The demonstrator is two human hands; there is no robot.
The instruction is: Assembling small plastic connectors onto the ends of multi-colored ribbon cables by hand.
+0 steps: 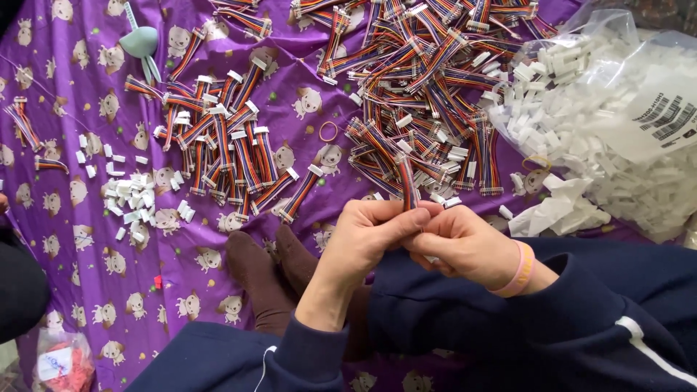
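Cable: a short flat ribbon cable [408,181] of many coloured wires, striped red, orange, blue and dark, held low in the middle of the view, above the person's lap
Direction: its long axis stands nearly upright in the view, the free end pointing away from the person toward the big heap; the lower end is hidden inside the fingers
Left hand [370,232]: fingers curled shut, thumb and forefinger pinching the cable's lower part
Right hand [465,243]: fingers bent closed against the left hand's fingertips, touching the same cable end; a pink band sits on this wrist
Behind the cable: a large loose heap of like cables [428,87], its near edge just beyond the cable's tip
To the left: a smaller spread of cables [229,145] and scattered white plugs [134,203] on the purple cloth [87,290]
To the right: a clear bag of white plugs [617,123]
Near the hands: brown socked feet [268,268], just left of the left wrist
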